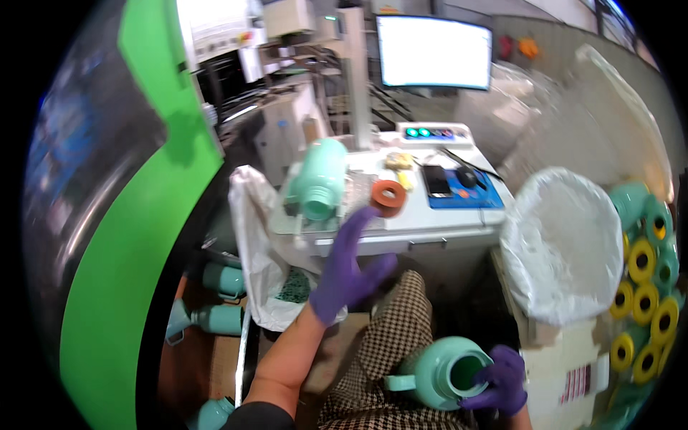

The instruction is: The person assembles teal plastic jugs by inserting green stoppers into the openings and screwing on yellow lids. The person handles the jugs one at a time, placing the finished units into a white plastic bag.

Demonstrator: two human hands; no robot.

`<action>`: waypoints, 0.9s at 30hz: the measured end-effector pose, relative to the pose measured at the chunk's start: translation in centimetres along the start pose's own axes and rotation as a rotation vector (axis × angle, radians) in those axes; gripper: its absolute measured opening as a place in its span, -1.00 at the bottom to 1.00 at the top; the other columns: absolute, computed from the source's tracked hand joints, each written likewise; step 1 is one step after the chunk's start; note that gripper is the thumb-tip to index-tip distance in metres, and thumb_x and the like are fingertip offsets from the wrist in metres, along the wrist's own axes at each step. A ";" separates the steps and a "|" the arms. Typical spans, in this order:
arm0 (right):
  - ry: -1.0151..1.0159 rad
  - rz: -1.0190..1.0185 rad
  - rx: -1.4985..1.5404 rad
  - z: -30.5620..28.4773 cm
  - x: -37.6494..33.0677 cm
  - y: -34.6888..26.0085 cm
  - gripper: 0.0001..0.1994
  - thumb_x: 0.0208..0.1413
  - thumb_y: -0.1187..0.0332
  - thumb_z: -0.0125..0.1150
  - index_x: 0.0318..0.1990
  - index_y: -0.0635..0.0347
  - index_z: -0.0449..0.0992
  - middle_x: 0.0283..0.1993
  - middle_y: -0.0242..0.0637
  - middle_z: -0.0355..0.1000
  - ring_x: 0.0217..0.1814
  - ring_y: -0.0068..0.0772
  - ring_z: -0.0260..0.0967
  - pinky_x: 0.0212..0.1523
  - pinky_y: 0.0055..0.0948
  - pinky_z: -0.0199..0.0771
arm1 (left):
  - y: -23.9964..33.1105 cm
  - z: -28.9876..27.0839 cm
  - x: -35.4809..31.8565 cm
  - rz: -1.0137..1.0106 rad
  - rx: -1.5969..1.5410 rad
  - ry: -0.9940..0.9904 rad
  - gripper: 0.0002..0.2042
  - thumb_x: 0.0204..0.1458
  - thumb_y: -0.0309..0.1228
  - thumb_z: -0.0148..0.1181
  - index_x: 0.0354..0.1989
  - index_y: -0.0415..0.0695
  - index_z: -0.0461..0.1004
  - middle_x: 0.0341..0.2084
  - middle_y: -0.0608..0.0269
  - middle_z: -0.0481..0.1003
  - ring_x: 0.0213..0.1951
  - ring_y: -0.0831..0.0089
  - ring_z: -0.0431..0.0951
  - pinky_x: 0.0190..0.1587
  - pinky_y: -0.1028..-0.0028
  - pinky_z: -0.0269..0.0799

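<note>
My left hand (349, 276), in a purple glove, is raised in front of the white table with its fingers spread and nothing in them. Just beyond its fingertips an orange ring, like a roll of tape (377, 203), lies on the tabletop. A mint-green jug (430, 369) rests tilted on my lap, its wide mouth turned to the right and its handle to the left. My right hand (505, 380), gloved in purple too, grips the jug at its rim. Another mint-green jug (322, 175) lies on the table's left side, mouth toward me.
On the white table (430, 221) are a phone (436, 181), a mouse (467, 177) and a blue mat (484, 196); a monitor (434, 54) stands behind. White-lined bins (562, 244) flank it. Several jugs with yellow rings (645, 303) are stacked right. Green machine panel (107, 308) at left.
</note>
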State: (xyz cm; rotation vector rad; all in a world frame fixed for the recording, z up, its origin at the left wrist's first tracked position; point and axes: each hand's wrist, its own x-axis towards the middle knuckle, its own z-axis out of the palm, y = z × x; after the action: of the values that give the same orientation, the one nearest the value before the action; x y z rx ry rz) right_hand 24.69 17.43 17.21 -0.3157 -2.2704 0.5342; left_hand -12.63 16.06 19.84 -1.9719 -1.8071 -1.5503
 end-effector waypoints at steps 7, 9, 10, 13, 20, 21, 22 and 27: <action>0.159 0.135 0.183 3.3 0.4 -2.5 -0.36 0.07 -0.01 0.40 0.21 0.13 0.39 0.02 -0.05 0.43 0.06 0.01 0.42 0.05 -0.09 0.43 | 16.3 2.2 -5.1 0.380 -0.012 -0.659 -0.36 0.07 -0.14 0.35 0.27 -0.19 0.33 0.09 0.02 0.49 0.11 0.14 0.52 0.14 0.17 0.46; 0.161 0.320 0.494 -1.2 -2.4 -3.9 -0.32 0.13 0.07 0.39 0.33 0.18 0.32 0.14 -0.04 0.30 0.06 -0.03 0.36 0.08 -0.18 0.44 | 14.0 0.5 -4.2 0.493 0.106 -0.758 -0.41 0.18 -0.21 0.21 0.33 -0.27 0.29 0.14 -0.14 0.42 0.23 -0.06 0.39 0.19 0.16 0.37; 0.169 0.397 0.334 -4.1 -5.9 -4.4 -0.40 0.17 0.10 0.36 0.30 0.17 0.37 0.12 -0.07 0.35 0.06 -0.07 0.38 0.09 -0.18 0.45 | 14.0 0.7 -3.5 0.341 0.023 -0.813 -0.36 0.15 -0.10 0.22 0.31 -0.28 0.31 0.15 -0.18 0.40 0.19 -0.16 0.38 0.26 0.06 0.27; 0.064 0.789 -0.026 -12.7 -19.7 -9.4 -0.61 0.25 0.15 0.29 0.13 0.15 0.55 -0.01 -0.16 0.51 0.02 -0.21 0.45 0.06 -0.24 0.47 | 14.2 1.7 -1.3 0.338 0.306 -0.810 -0.43 0.26 -0.03 0.06 0.25 -0.27 0.33 0.05 -0.18 0.43 0.12 -0.05 0.45 0.16 0.16 0.33; 0.644 2.167 -0.018 -26.0 -44.5 -28.6 -0.82 0.18 0.33 0.24 -0.23 0.27 0.61 -0.33 -0.28 0.57 -0.33 -0.38 0.52 -0.25 -0.38 0.53 | 9.5 4.0 0.3 0.021 0.110 -0.750 -0.51 0.32 -0.05 0.01 0.14 -0.27 0.37 -0.07 -0.13 0.45 -0.03 0.02 0.45 0.11 0.20 0.35; 0.918 2.378 -0.009 -27.3 -46.2 -29.6 -0.86 0.16 0.38 0.21 -0.26 0.27 0.60 -0.37 -0.28 0.54 -0.38 -0.30 0.50 -0.29 -0.33 0.53 | 9.7 4.2 -0.1 -0.014 0.068 -0.727 -0.51 0.32 -0.06 0.02 0.14 -0.27 0.37 -0.08 -0.13 0.45 -0.05 0.01 0.45 0.12 0.20 0.35; 1.150 2.320 -0.093 -27.9 -53.0 -31.9 -0.80 0.14 0.32 0.25 -0.20 0.26 0.59 -0.27 -0.23 0.55 -0.25 -0.30 0.52 -0.21 -0.26 0.52 | 10.2 5.2 -0.2 -0.173 -0.042 -0.719 -0.52 0.32 -0.06 0.02 0.14 -0.27 0.38 -0.08 -0.13 0.46 -0.05 0.01 0.45 0.13 0.20 0.34; 1.553 1.949 -0.779 -28.0 -69.7 -20.2 -0.46 0.01 0.07 0.35 0.04 0.30 0.52 0.07 -0.10 0.49 0.13 -0.24 0.44 0.05 -0.18 0.45 | 7.3 6.2 -0.3 -0.560 -0.418 -0.530 -0.55 0.35 -0.12 -0.04 0.19 -0.26 0.35 -0.01 -0.05 0.47 0.01 0.12 0.46 0.17 0.23 0.34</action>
State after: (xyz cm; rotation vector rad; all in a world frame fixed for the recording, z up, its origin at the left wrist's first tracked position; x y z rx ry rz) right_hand 91.12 -19.13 -0.04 -2.2630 0.0391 0.0095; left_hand -3.17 17.32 20.60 -2.3720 -2.6048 -1.7822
